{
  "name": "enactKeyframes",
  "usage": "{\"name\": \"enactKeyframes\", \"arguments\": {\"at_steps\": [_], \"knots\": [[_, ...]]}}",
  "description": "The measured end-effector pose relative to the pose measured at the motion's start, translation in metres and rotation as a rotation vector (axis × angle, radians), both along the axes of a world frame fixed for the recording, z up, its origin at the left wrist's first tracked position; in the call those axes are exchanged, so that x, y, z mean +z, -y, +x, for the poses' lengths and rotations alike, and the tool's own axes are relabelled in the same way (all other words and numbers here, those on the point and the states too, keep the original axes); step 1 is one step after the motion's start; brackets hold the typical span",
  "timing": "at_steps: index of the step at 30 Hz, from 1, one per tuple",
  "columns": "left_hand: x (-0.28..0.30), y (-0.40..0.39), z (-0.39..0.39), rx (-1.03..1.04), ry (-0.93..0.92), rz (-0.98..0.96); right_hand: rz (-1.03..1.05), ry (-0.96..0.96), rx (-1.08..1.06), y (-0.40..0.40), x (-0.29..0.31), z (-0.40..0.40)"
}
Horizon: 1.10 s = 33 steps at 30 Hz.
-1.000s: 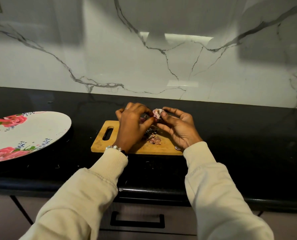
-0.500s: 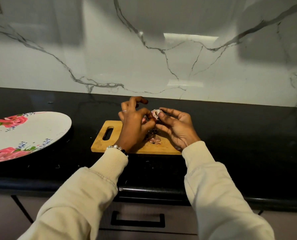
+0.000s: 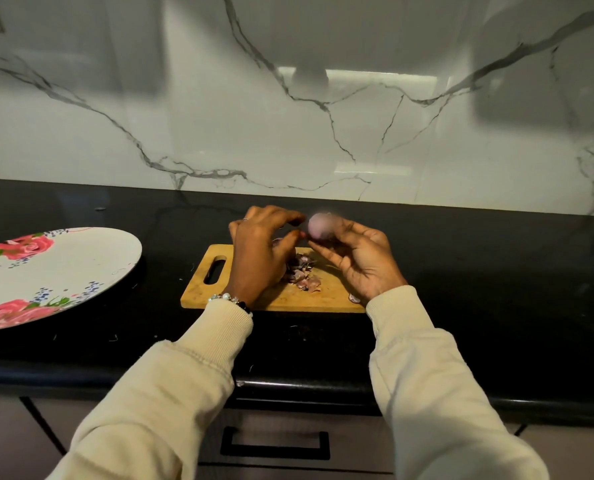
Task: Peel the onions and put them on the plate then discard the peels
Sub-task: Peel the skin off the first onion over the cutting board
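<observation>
While right hand (image 3: 361, 261) holds onion (image 3: 320, 227) — plate (image 3: 91, 258) bare | peels (image 3: 302, 273) on board (image 3: 281, 296)

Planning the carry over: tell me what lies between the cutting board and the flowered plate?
Only bare black counter separates cutting board from plate, per the head view.

black counter (image 3: 479, 271), cutting board (image 3: 198, 289), plate (image 3: 81, 265)

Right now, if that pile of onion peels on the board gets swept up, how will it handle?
The peels look thin and curled, so probably feather-light and floppy, apt to scatter rather than slide as a clump. They lie loose on the cutting board, with a stray piece by the right hand; some may cling or get left behind.
</observation>
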<state>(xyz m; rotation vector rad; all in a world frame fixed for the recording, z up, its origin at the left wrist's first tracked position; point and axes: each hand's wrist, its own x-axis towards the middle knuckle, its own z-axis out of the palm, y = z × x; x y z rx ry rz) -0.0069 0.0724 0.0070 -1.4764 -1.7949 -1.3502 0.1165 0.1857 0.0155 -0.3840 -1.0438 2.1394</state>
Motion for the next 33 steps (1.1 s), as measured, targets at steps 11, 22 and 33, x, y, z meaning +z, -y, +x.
{"name": "enactKeyframes", "arguments": {"at_steps": [11,22,33], "knots": [[-0.004,-0.002,-0.004,0.037,-0.101,-0.046,0.102,0.125,0.007,0.004,-0.002,-0.001],[-0.002,0.005,0.006,0.016,-0.121,-0.168,0.222,0.190,-0.034,0.005,-0.004,-0.002],[-0.001,0.000,0.002,0.083,0.018,-0.087,0.114,0.096,-0.047,0.004,0.001,-0.001]]}}
